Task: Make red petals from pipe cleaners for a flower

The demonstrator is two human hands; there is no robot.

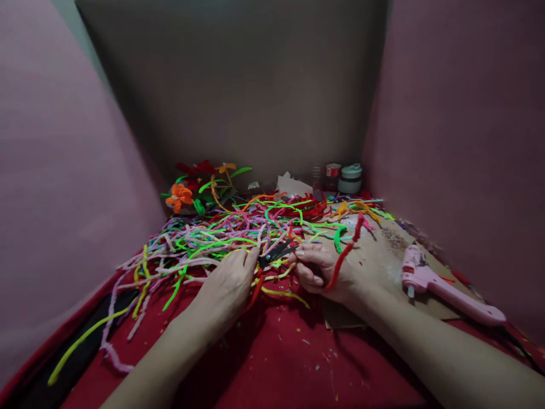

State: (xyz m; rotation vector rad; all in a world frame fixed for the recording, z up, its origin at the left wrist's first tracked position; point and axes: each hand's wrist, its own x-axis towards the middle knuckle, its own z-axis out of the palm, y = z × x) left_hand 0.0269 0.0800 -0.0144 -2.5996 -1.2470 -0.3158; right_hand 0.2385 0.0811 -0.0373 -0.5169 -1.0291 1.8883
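Note:
A heap of coloured pipe cleaners (221, 238) covers the middle of a red cloth (281, 352). My left hand (227, 281) lies on the heap's near edge, fingers curled down among the strands; what it grips is hidden. My right hand (323, 270) is closed round a red pipe cleaner (347, 250) that curves up and to the right. Black scissors (276, 253) lie between the two hands, touching the fingertips of both.
A pink glue gun (443, 287) rests on brown cardboard (383, 261) at the right. Finished pipe-cleaner flowers (198, 187) stand at the back left, small jars (344, 177) at the back right. Pink walls close in both sides, a grey board the back.

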